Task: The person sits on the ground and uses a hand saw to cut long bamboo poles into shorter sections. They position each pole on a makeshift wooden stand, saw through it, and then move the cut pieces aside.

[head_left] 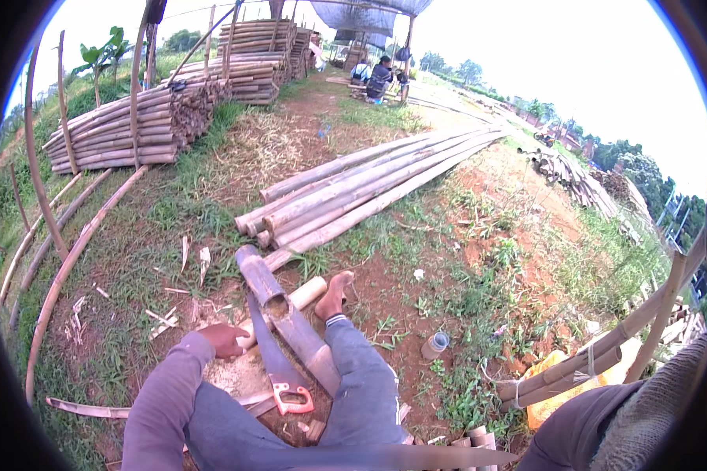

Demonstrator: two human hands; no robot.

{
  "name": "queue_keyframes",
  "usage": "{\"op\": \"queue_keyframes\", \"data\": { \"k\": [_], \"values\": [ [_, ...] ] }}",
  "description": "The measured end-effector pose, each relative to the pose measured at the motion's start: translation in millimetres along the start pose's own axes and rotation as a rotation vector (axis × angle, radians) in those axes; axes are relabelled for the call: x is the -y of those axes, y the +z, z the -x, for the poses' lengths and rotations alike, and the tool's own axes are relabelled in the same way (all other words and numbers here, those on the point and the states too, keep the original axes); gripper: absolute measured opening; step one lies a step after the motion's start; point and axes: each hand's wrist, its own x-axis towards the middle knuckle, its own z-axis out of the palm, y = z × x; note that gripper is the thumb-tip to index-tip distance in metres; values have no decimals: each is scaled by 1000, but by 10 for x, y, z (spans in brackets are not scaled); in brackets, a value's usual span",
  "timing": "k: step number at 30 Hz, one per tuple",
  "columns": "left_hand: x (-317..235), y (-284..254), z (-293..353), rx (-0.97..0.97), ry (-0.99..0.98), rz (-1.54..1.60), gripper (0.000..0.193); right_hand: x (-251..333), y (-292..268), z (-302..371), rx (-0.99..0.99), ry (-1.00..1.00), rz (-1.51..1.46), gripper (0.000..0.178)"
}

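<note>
My left hand (pixel 224 340) is closed at the near end of a pale bamboo piece (pixel 306 293), which lies crosswise on the ground. A darker bamboo tube (pixel 259 275) crosses it, and a further dark bamboo length (pixel 305 339) continues toward my bent leg. Between my legs lies a handsaw (pixel 293 399) with an orange handle, its blade pointing away from me. Along the lower edge stretches a long, blurred, dark blade-like thing (pixel 416 457) that tapers to the right; what holds it is hidden. A sleeve shows at the lower right, but my right hand is out of view.
Several long bamboo poles (pixel 369 184) lie ahead. Stacked bamboo (pixel 126 133) stands at the far left between upright stakes. A short open tube (pixel 434 345) stands right of my bare foot (pixel 336 294). Tied bamboo poles (pixel 562 381) rise at right beside an orange bag (pixel 546 408). People (pixel 379 78) sit far off.
</note>
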Motion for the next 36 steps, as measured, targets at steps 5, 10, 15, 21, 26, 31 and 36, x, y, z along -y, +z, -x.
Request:
{"op": "queue_keyframes", "data": {
  "k": [5, 10, 15, 21, 26, 31, 36],
  "values": [
    [385, 264, 16, 50, -121, -29, 74, -404, 269, -313, 78, 182, -103, 59],
    [131, 101, 203, 11, -101, -38, 72, -755, 1116, -376, 123, 514, -143, 59],
    [77, 36, -117, 46, -58, -59, 72, -1185, 1863, 125, 220, 837, -74, 59],
    [336, 136, -43, 85, -91, -82, 73, -1343, 2517, 269, 226, 933, -96, 59],
    [-73, -116, 109, -36, -49, -10, 67, -1427, 2431, 415, 211, 970, -9, 58],
    [120, -176, 316, -89, -48, -2, 68, -990, 981, -299, -205, 621, 87, 58],
    [-50, -122, 211, -13, -22, 8, 66, 226, -615, 57, -645, 73, 313, 58]
  ]
}}
